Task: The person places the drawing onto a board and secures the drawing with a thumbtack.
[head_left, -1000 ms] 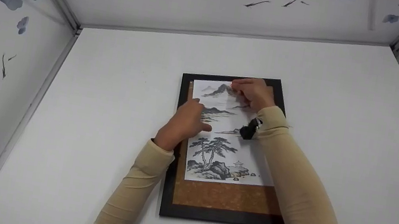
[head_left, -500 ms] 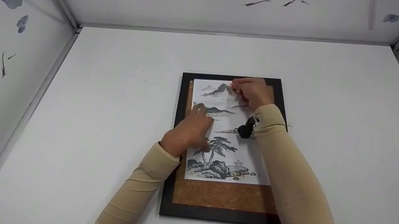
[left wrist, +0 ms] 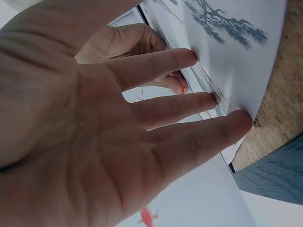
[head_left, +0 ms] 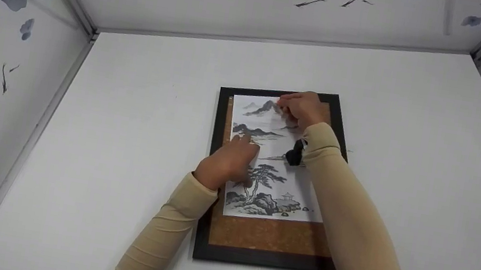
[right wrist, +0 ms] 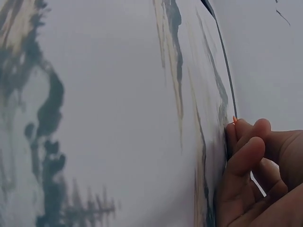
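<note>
near the top edge of the board (head_left: 270, 236) we have the print (head_left: 274, 147), left hand (head_left: 229, 160) straight-fingered on it, right hand (head_left: 304, 110) pinching an orange bit (right wrist: 235, 120), perhaps a pin, up top; should the left push sideways, we could skew the print

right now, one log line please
left hand: touches white landscape-print paper | right hand: pinches small orange item at paper's top edge | beneath: black-framed brown cork board

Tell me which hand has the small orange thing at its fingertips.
The right hand, near the top of the paper, has the small orange thing. The left hand, lower down, only touches the paper with spread fingers.
</note>
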A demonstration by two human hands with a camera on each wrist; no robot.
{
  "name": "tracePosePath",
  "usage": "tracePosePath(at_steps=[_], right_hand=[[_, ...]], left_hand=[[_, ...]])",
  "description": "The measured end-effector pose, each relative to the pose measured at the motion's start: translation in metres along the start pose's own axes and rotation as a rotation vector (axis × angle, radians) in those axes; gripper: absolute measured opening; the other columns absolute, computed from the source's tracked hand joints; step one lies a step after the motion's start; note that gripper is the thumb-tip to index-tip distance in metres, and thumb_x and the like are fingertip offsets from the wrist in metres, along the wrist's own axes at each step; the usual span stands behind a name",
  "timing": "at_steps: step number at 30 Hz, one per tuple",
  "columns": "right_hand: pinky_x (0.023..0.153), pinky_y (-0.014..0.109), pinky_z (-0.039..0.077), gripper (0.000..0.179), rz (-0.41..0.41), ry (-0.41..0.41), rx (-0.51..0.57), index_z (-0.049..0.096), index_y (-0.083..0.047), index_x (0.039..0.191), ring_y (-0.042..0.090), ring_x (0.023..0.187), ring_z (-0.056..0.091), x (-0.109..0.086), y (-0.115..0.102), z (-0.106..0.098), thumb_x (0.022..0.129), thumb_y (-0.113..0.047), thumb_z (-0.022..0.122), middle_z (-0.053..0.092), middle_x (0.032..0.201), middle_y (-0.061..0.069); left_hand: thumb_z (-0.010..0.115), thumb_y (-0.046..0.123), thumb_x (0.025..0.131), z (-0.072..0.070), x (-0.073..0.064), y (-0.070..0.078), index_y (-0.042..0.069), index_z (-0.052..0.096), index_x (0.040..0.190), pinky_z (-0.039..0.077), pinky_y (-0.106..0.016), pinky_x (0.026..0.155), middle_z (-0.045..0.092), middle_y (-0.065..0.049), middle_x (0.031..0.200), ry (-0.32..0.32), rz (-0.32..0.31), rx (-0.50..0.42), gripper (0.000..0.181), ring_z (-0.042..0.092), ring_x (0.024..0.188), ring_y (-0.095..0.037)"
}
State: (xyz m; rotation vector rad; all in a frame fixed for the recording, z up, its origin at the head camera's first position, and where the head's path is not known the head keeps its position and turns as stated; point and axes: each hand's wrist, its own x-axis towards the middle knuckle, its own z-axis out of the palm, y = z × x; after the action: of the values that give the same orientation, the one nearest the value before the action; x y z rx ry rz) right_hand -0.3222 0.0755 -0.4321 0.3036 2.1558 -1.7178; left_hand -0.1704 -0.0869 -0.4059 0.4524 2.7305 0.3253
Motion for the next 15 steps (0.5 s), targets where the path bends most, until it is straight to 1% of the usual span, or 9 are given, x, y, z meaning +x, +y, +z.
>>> tracePosePath(at_steps=[3, 9, 13, 15], right_hand=[[0.053, 0.025, 0.039, 0.018, -0.005, 0.012, -0.042, 0.075, -0.009, 0.114, 0.010, 0.061, 0.051, 0.0012, 0.0003, -0.0005, 0.099, -0.017, 0.068, 0.067, 0.085, 0.003], [0.057, 0.025, 0.048, 0.016, -0.013, 0.033, -0.102, 0.077, -0.009, 0.108, 0.010, 0.065, 0.058, 0.0030, 0.0010, -0.0011, 0.098, -0.018, 0.070, 0.070, 0.085, 0.002], [0.062, 0.026, 0.053, 0.017, -0.020, 0.028, -0.081, 0.077, -0.007, 0.109, 0.013, 0.070, 0.063, -0.0003, 0.0013, -0.0005, 0.098, -0.017, 0.070, 0.071, 0.090, 0.005], [0.064, 0.026, 0.054, 0.017, -0.029, 0.016, -0.051, 0.076, -0.004, 0.110, 0.014, 0.072, 0.064, -0.0017, 0.0012, 0.0001, 0.098, -0.015, 0.069, 0.071, 0.091, 0.007]], left_hand=[[0.092, 0.016, 0.076, 0.0005, 0.0008, -0.0008, -0.001, 0.063, 0.127, 0.046, -0.047, 0.109, 0.051, -0.023, 0.146, 0.001, 0.002, -0.009, 0.061, 0.047, 0.136, -0.043], [0.092, 0.015, 0.075, 0.0001, 0.0006, -0.0010, -0.002, 0.065, 0.120, 0.048, -0.047, 0.106, 0.053, -0.023, 0.141, 0.008, 0.008, -0.004, 0.056, 0.050, 0.133, -0.043], [0.093, 0.016, 0.075, 0.0006, 0.0014, -0.0010, -0.003, 0.067, 0.116, 0.049, -0.047, 0.106, 0.051, -0.023, 0.146, 0.008, 0.003, 0.005, 0.052, 0.050, 0.134, -0.043], [0.093, 0.016, 0.075, 0.0009, 0.0019, -0.0011, -0.003, 0.068, 0.114, 0.048, -0.047, 0.106, 0.050, -0.024, 0.148, 0.008, -0.003, 0.009, 0.050, 0.049, 0.135, -0.043]])
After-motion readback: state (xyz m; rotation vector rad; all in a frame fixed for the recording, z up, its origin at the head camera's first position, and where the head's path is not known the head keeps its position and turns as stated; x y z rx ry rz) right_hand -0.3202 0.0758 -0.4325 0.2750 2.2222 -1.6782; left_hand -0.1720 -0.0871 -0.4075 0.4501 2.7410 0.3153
